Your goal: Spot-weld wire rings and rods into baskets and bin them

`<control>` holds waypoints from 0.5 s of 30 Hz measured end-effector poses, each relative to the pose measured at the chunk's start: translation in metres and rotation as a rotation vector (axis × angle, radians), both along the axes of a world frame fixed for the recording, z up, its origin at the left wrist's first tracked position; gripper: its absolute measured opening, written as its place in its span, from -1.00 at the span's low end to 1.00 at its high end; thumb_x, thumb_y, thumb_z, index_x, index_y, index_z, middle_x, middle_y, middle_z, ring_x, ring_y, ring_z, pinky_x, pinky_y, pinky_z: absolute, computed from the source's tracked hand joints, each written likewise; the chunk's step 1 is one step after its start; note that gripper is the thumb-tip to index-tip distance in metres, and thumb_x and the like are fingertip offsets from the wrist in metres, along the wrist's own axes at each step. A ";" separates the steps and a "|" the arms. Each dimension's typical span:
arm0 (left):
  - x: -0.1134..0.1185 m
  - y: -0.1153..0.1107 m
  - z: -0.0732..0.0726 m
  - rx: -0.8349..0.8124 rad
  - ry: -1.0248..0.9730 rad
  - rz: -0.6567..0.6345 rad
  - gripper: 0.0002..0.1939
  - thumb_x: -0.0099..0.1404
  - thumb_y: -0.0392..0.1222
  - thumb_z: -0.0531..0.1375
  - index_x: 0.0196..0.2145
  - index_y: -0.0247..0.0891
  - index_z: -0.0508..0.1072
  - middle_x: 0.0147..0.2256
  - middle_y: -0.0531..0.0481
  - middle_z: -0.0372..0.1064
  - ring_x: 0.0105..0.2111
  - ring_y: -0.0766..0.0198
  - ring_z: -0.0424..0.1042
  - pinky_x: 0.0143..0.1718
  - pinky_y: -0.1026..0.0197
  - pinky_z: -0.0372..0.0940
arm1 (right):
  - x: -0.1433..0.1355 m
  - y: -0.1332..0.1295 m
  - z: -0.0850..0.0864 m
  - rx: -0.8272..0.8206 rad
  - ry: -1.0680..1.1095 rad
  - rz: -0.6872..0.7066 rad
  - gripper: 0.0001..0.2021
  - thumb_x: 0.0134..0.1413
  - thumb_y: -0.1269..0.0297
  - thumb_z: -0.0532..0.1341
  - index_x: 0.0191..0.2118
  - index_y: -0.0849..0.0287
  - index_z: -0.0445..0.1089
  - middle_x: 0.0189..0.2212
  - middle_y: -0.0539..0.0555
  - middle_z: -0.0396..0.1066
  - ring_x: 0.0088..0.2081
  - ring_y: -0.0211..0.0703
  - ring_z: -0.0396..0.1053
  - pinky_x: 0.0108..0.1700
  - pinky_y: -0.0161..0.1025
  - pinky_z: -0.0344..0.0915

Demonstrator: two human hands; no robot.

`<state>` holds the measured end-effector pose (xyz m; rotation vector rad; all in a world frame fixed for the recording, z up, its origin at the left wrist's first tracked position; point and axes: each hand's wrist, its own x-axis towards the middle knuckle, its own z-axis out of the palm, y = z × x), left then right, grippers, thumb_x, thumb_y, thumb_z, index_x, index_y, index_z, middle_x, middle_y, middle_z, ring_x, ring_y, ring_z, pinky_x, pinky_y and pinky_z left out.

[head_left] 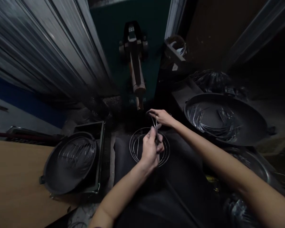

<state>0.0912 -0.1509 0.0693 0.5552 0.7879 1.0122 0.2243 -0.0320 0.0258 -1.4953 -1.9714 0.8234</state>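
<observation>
My left hand [151, 148] is closed around a thin metal wire piece [156, 123], which stands up from the fingers. Just beyond it, the fingers of my right hand [163, 117] pinch the upper end of the wire, where a curve shows. A round frame of concentric wire rings [131, 148] lies behind my left hand, over the dark apron [180, 177] on my lap. Whether that hand also grips the frame is hidden. Both hands are below a copper-coloured electrode [139, 103] of a green machine [152, 19].
To the left, a dark round pan [59, 180] with wire rings leans on a crate [100, 177]. On the right, a larger pan [249, 126] holds bundled curved wires [197, 122]. Another round pan [263, 169] sits below it. Corrugated metal sheet [49, 41] rises at left.
</observation>
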 end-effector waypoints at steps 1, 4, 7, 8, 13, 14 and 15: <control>0.005 0.007 -0.003 0.017 -0.005 0.004 -0.52 0.18 0.08 0.23 -0.11 -0.37 0.38 -0.59 0.21 0.09 -0.76 0.61 -0.09 -0.73 0.43 -0.15 | -0.002 0.005 -0.001 -0.007 -0.064 -0.003 -0.77 0.21 0.33 0.11 -0.10 0.09 0.47 -0.15 0.06 0.49 -0.12 -0.08 0.43 -0.04 -0.21 0.28; 0.003 0.030 -0.012 0.097 0.105 -0.061 -0.53 0.12 0.01 0.29 -0.12 -0.37 0.38 -0.60 0.21 0.14 -0.75 0.59 0.02 -0.72 0.44 -0.07 | -0.003 0.013 -0.007 -0.086 -0.218 -0.014 -0.75 0.24 0.36 0.09 -0.06 0.13 0.46 -0.13 0.11 0.49 -0.11 -0.03 0.44 -0.05 -0.22 0.28; -0.016 0.050 -0.021 0.209 0.286 -0.239 -0.53 0.14 0.07 0.26 -0.16 -0.39 0.39 -0.55 0.08 0.32 -0.63 0.42 0.33 -0.59 0.37 0.20 | -0.002 0.016 -0.015 -0.119 -0.254 -0.058 -0.70 0.28 0.36 0.02 -0.02 0.22 0.44 -0.09 0.20 0.46 -0.07 0.04 0.42 -0.02 -0.16 0.27; -0.024 0.055 -0.023 0.248 0.320 -0.305 -0.53 0.15 0.09 0.25 -0.19 -0.41 0.40 -0.53 0.03 0.37 -0.58 0.38 0.38 -0.53 0.34 0.25 | -0.001 0.014 -0.015 -0.119 -0.254 -0.078 -0.69 0.29 0.35 0.01 0.00 0.24 0.43 -0.08 0.23 0.45 -0.06 0.06 0.42 -0.01 -0.13 0.26; -0.053 0.072 -0.028 0.254 0.284 -0.417 -0.55 0.13 0.08 0.27 -0.25 -0.43 0.45 -0.53 0.00 0.40 -0.67 0.47 0.29 -0.58 0.39 0.14 | 0.006 -0.035 -0.003 -0.059 -0.190 -0.199 -0.63 0.26 0.28 0.05 0.13 0.20 0.32 -0.03 0.21 0.42 0.00 0.10 0.36 0.08 -0.05 0.20; -0.055 0.074 -0.029 0.230 0.258 -0.409 -0.54 0.14 0.09 0.26 -0.24 -0.43 0.45 -0.55 0.02 0.39 -0.69 0.49 0.26 -0.61 0.40 0.10 | 0.007 -0.052 0.001 -0.083 -0.111 -0.164 -0.64 0.27 0.22 0.04 0.09 0.19 0.37 -0.06 0.18 0.44 -0.02 0.08 0.37 0.06 -0.07 0.22; -0.055 0.076 -0.031 0.215 0.234 -0.402 -0.53 0.15 0.11 0.25 -0.22 -0.42 0.44 -0.56 0.03 0.39 -0.70 0.50 0.24 -0.63 0.41 0.07 | 0.007 -0.071 0.004 -0.140 -0.009 -0.101 -0.62 0.28 0.13 0.01 0.03 0.18 0.42 -0.09 0.16 0.46 -0.05 0.06 0.39 0.03 -0.09 0.25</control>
